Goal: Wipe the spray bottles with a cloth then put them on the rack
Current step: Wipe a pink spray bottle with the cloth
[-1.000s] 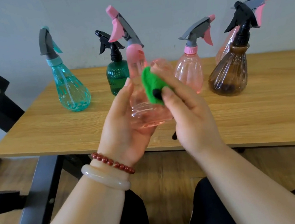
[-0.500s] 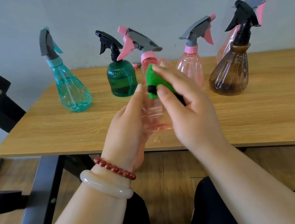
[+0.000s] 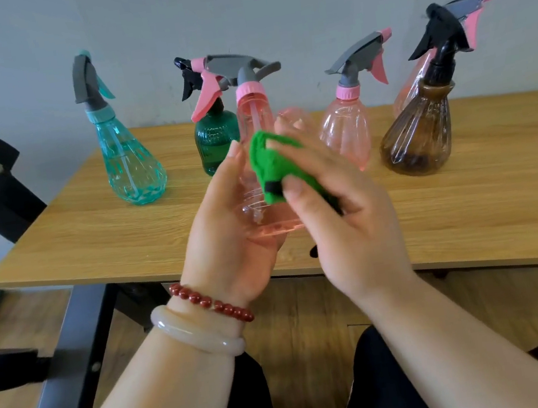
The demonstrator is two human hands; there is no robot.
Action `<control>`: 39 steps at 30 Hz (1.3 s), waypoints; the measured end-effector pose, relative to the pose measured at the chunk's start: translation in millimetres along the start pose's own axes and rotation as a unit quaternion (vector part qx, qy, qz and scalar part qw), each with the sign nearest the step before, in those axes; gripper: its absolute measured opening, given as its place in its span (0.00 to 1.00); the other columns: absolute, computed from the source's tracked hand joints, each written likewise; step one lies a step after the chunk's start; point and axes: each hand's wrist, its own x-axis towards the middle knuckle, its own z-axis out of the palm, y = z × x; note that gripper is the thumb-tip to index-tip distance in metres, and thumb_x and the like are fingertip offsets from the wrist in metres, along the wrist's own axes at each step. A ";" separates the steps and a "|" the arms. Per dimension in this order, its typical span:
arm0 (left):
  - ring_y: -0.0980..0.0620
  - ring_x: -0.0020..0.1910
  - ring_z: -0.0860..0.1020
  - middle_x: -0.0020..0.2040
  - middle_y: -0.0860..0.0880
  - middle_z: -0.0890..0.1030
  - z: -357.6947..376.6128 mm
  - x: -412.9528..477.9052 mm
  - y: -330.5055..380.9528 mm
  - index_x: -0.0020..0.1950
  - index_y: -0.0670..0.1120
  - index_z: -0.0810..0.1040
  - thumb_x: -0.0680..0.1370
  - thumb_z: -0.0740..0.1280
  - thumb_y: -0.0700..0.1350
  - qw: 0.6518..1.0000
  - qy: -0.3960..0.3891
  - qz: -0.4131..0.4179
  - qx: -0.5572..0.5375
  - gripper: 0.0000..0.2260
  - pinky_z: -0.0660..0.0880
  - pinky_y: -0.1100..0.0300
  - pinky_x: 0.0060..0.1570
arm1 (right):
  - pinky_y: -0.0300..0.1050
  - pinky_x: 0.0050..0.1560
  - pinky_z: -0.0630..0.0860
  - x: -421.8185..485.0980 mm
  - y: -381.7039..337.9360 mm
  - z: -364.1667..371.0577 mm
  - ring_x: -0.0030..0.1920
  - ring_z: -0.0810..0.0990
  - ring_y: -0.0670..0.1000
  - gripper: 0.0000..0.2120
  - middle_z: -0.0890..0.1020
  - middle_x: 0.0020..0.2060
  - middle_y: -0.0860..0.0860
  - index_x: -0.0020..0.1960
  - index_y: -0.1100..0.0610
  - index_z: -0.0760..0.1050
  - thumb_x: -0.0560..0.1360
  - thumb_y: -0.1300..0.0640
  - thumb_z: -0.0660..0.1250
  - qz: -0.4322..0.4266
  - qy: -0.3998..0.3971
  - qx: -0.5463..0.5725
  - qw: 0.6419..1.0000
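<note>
Cradling the upright pink bottle (image 3: 255,126) above the table's (image 3: 92,235) near edge, the left hand (image 3: 228,244) curls round its base while the right hand (image 3: 350,227) pinches a green cloth (image 3: 267,162) against its side, other bottles (image 3: 131,168) standing on the table behind.

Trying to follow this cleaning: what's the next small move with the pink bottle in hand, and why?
Likely turn the pink spray bottle in the left hand, so the green cloth the right hand holds against its body reaches another side.
</note>
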 end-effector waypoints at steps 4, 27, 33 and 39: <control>0.46 0.53 0.80 0.55 0.44 0.82 -1.0 -1.9 -3.4 0.64 0.45 0.78 0.78 0.61 0.52 1.000 0.008 0.007 0.026 0.18 0.78 0.51 0.54 | 0.54 0.67 0.74 8.0 4.9 -5.3 0.65 0.77 0.49 0.14 0.81 0.62 0.47 0.64 0.48 0.77 0.80 0.54 0.63 0.086 0.025 0.077 0.993; 0.47 0.46 0.82 0.48 0.39 0.84 -5.7 1.1 -12.7 0.49 0.48 0.86 0.77 0.67 0.56 0.976 0.150 0.004 0.159 0.14 0.77 0.54 0.47 | 0.31 0.68 0.63 12.0 4.8 0.9 0.69 0.67 0.35 0.16 0.72 0.64 0.39 0.69 0.53 0.74 0.82 0.59 0.60 0.012 0.031 -0.110 0.993; 0.47 0.53 0.81 0.54 0.44 0.82 -1.5 -1.8 -4.6 0.64 0.46 0.78 0.79 0.62 0.53 0.999 0.026 -0.010 0.046 0.18 0.80 0.54 0.52 | 0.33 0.62 0.71 14.0 -7.4 3.5 0.65 0.74 0.37 0.15 0.78 0.61 0.40 0.68 0.54 0.75 0.82 0.58 0.61 0.052 0.042 -0.004 0.998; 0.43 0.61 0.76 0.63 0.40 0.77 -7.9 2.7 -1.9 0.68 0.44 0.74 0.80 0.60 0.55 0.999 -0.011 -0.015 -0.028 0.22 0.71 0.46 0.64 | 0.53 0.72 0.68 -0.1 -1.0 6.2 0.71 0.71 0.48 0.16 0.76 0.68 0.48 0.67 0.48 0.74 0.82 0.57 0.60 0.030 0.015 0.018 0.999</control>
